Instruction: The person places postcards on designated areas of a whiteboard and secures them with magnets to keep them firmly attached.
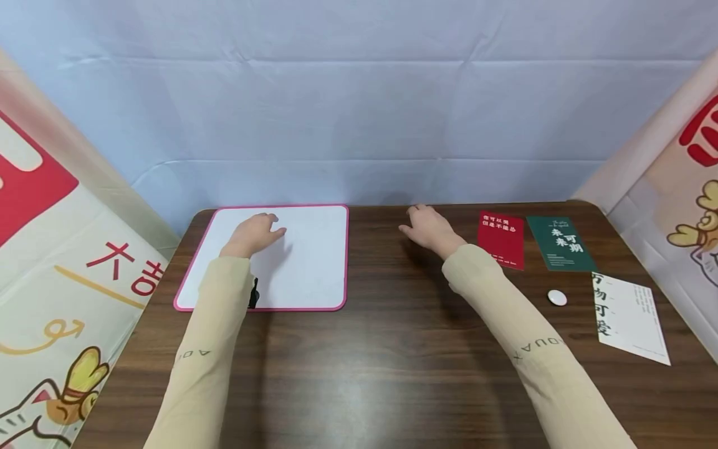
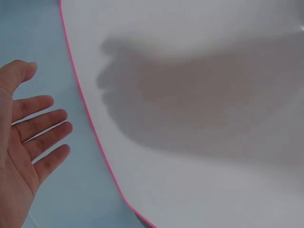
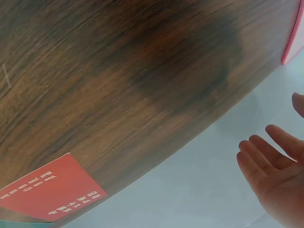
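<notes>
My left hand (image 1: 253, 235) hovers over a whiteboard (image 1: 314, 268) with a pink rim, casting a shadow on it. In the left wrist view the fingers of that left hand (image 2: 28, 128) are spread and relaxed, with nothing in the palm. Over the bare wood between the whiteboard and a red card (image 1: 501, 240) is my right hand (image 1: 429, 227). The right wrist view shows this right hand (image 3: 278, 171) with loosely bent fingers and nothing held. A dark object (image 1: 253, 294) shows beside the left cuff, partly hidden by the sleeve.
A green card (image 1: 561, 243) lies to the right of the red one. Nearer the right edge are a small white round object (image 1: 557, 297) and a white card (image 1: 631, 318) with dark lettering. The wooden table (image 1: 359, 374) meets a pale cloth backdrop (image 1: 359, 125) at its far edge.
</notes>
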Action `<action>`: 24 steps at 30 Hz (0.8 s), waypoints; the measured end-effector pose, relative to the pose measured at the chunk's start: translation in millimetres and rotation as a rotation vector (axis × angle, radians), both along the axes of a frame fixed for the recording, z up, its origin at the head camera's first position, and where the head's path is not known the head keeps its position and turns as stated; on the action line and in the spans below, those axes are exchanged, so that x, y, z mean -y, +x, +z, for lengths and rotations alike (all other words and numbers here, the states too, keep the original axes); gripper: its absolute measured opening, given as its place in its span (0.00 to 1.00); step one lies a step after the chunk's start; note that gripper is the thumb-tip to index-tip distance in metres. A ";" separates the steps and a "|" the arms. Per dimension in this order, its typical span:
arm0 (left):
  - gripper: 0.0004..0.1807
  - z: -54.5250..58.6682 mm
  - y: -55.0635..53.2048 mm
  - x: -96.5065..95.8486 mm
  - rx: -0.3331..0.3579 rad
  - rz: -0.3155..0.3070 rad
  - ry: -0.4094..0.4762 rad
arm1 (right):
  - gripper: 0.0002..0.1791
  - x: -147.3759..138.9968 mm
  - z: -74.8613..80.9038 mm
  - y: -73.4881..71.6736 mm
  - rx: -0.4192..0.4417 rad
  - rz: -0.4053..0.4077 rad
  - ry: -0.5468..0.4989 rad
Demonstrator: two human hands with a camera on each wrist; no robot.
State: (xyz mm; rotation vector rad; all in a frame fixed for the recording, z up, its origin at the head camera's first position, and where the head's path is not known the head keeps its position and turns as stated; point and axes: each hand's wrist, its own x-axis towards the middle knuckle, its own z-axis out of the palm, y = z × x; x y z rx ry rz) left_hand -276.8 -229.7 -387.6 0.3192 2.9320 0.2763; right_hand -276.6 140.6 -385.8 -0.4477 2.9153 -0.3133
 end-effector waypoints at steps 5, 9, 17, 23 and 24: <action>0.29 3.6 3.5 8.4 0.014 0.012 -0.019 | 0.27 8.5 -0.5 2.2 0.006 0.042 0.026; 0.27 4.8 6.1 16.8 0.005 0.004 -0.027 | 0.25 16.1 -2.1 4.1 -0.010 0.077 0.056; 0.25 3.3 9.7 33.9 -0.010 -0.003 -0.038 | 0.24 31.8 -5.0 6.8 -0.017 0.123 0.081; 0.25 -0.3 14.0 46.0 -0.010 0.005 -0.010 | 0.23 41.6 -6.2 8.6 -0.042 0.149 0.100; 0.25 -0.7 14.7 48.4 -0.007 0.010 -0.004 | 0.22 43.2 -6.2 9.1 -0.044 0.151 0.100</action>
